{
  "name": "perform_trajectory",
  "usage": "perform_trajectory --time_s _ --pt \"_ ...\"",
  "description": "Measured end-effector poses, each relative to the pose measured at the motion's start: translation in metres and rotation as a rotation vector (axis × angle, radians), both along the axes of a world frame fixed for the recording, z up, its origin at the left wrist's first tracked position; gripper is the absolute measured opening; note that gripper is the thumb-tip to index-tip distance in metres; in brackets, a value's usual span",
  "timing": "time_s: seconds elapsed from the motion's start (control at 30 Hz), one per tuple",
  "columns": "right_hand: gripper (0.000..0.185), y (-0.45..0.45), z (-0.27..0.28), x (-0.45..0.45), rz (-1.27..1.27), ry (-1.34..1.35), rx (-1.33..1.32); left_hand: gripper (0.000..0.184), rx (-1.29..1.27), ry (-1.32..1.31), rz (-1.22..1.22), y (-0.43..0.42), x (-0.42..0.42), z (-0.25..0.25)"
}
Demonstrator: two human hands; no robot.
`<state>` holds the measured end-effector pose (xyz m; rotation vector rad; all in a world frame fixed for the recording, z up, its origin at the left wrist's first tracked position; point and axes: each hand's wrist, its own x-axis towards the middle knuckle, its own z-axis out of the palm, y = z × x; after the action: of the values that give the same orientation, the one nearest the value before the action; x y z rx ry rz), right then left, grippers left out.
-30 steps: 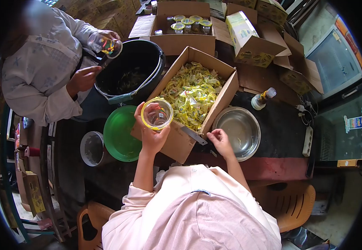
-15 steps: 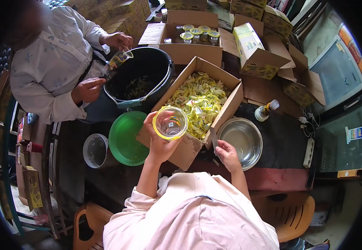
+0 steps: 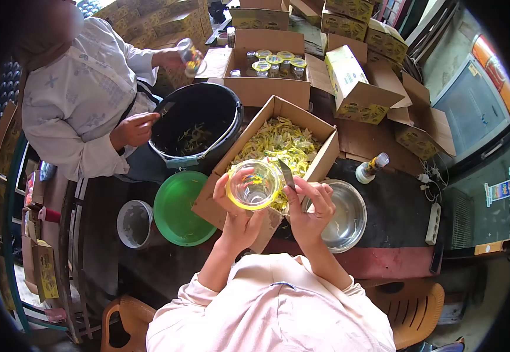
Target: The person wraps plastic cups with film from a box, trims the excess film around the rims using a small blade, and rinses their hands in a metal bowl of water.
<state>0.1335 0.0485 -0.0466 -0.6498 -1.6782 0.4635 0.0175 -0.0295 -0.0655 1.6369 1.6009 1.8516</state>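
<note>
Left hand (image 3: 240, 226) is wrapped around one jar (image 3: 255, 186), while the right hand (image 3: 312, 216) grips one knife (image 3: 286, 173) whose lower end is hidden by the fingers. Beneath them is one open carton (image 3: 325, 154), its near end partly covered and its yellow strips (image 3: 287, 138) too tangled to count, with one steel basin (image 3: 353, 220) beside it, partly hidden behind the right hand. Held above the carton's near end, the jar looks clear and round, yellow-edged with small coloured print, the blade too close to tell whether it touches.
</note>
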Motion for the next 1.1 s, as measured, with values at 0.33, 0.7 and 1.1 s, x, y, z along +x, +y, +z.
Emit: perform_trajectory --time_s 0.33,0.7,1.1 --pt "0.019 -0.013 -0.004 -0.006 -0.059 0.010 0.140 0.073 -0.004 0.142 0.051 -0.005 0.005 -0.005" --pt "0.020 -0.007 0.001 -0.005 -0.055 -0.030 0.205 0.064 0.055 0.121 -0.060 -0.005 0.003 0.004" --pt "0.018 -0.003 -0.001 0.000 -0.005 -0.012 0.149 0.072 0.079 0.102 -0.133 -0.005 0.002 0.000"
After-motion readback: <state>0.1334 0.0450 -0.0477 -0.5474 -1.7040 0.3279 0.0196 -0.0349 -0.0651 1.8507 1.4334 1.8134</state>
